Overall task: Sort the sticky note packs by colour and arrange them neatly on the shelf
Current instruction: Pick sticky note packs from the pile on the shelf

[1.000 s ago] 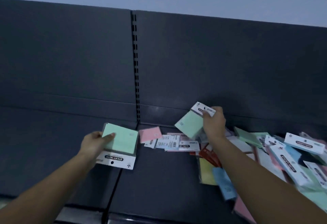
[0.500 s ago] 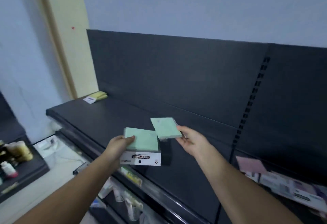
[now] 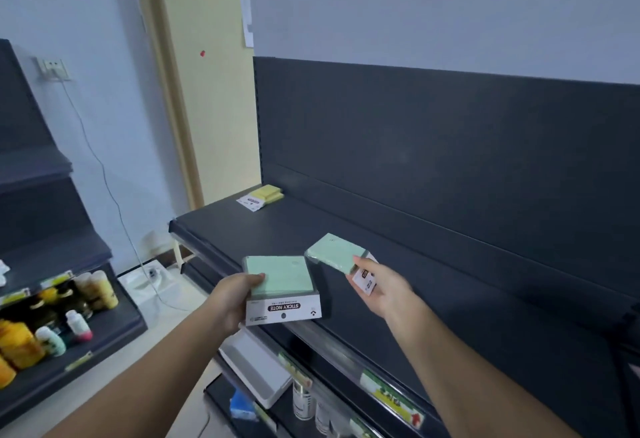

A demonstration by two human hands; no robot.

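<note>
My left hand (image 3: 231, 299) grips a stack of green sticky note packs (image 3: 282, 278) by its left edge, white "STICKY NOTE" header toward me, above the front edge of the dark shelf (image 3: 346, 230). My right hand (image 3: 382, 287) holds another green pack (image 3: 334, 252) by its white header, tilted, just right of the stack and over the shelf. At the shelf's far left end lies a yellow sticky note pack (image 3: 263, 195) against the back panel.
A dark back panel (image 3: 450, 147) rises behind the shelf. Below it are lower shelves with bottles (image 3: 303, 403) and price tags. A second rack on the left (image 3: 52, 333) holds bottles. A cable hangs from a wall socket (image 3: 53, 69).
My view swung left from the mixed pile to the shelf's left section. Both hands carried their green packs leftward over the shelf, and the right pack now sits close beside the left stack.
</note>
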